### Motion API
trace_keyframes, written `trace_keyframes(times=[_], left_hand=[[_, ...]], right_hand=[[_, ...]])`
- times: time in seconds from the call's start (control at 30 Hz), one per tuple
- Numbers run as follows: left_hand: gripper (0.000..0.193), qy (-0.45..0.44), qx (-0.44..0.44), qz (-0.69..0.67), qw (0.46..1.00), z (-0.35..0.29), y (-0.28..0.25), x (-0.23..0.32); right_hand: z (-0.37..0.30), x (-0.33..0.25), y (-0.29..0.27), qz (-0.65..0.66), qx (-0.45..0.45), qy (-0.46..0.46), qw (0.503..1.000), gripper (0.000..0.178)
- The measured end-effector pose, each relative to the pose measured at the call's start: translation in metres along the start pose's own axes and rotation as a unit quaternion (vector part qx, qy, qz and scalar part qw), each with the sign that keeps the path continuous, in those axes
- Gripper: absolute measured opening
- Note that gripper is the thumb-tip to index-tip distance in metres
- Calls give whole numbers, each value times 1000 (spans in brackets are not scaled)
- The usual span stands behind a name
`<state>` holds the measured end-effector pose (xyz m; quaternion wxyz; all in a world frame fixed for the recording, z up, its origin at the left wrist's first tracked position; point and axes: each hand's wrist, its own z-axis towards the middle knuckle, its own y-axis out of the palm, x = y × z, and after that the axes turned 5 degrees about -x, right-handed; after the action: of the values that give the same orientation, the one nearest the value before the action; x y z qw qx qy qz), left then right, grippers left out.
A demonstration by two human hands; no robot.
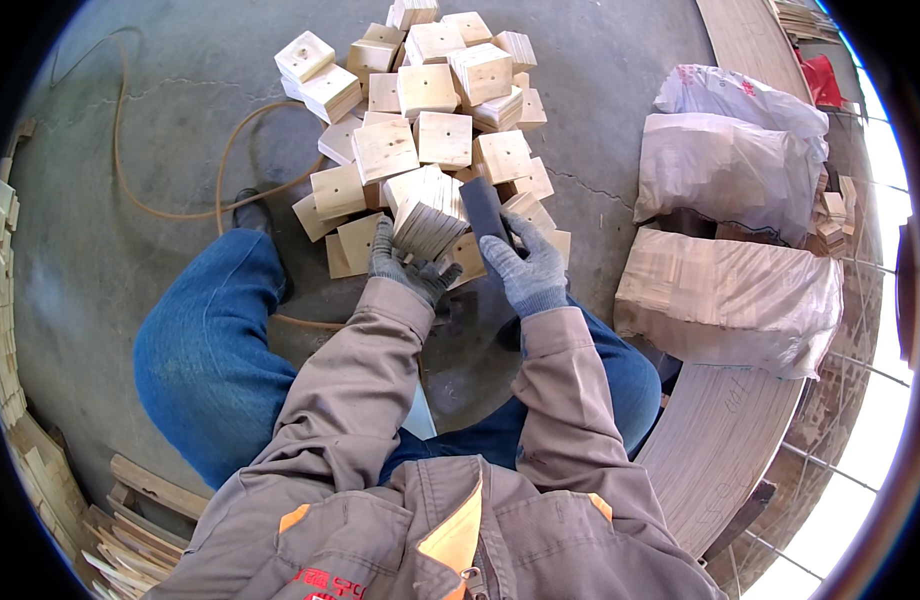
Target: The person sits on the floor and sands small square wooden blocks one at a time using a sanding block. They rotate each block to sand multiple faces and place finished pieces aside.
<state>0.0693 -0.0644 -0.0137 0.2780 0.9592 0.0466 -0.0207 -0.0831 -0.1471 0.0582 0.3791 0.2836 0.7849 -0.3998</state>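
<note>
My left hand (405, 270), in a grey work glove, cups a stack of thin square wooden plates (430, 222) from its left and near sides, thumb up along the edge. The stack is tilted, its layered edges facing me. In my right hand (530, 268), also gloved, is a dark grey oblong block that looks like a sanding block (484, 207), held upright close against the stack's right side. Whether it touches the stack I cannot tell. Just beyond both hands lies a heap of similar square wooden stacks (428, 90), several with a small hole in the top face.
Bagged bundles (725, 290) in whitish plastic rest on long wooden boards (720, 440) at my right. A tan hose (125, 180) curls over the concrete floor (195, 90) to the left. Wood strips (130, 555) lie at lower left. My bent knees flank the work.
</note>
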Motion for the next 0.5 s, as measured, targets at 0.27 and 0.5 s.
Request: trace_keyframes(times=[0.27, 0.5], left_hand=[[83, -45, -96, -91, 990, -2, -16, -6], [69, -29, -160, -169, 972, 7, 3, -9]], right_hand=[[-29, -21, 6, -233, 22, -148, 961, 58], [-38, -12, 5, -284, 31, -164, 944, 60]])
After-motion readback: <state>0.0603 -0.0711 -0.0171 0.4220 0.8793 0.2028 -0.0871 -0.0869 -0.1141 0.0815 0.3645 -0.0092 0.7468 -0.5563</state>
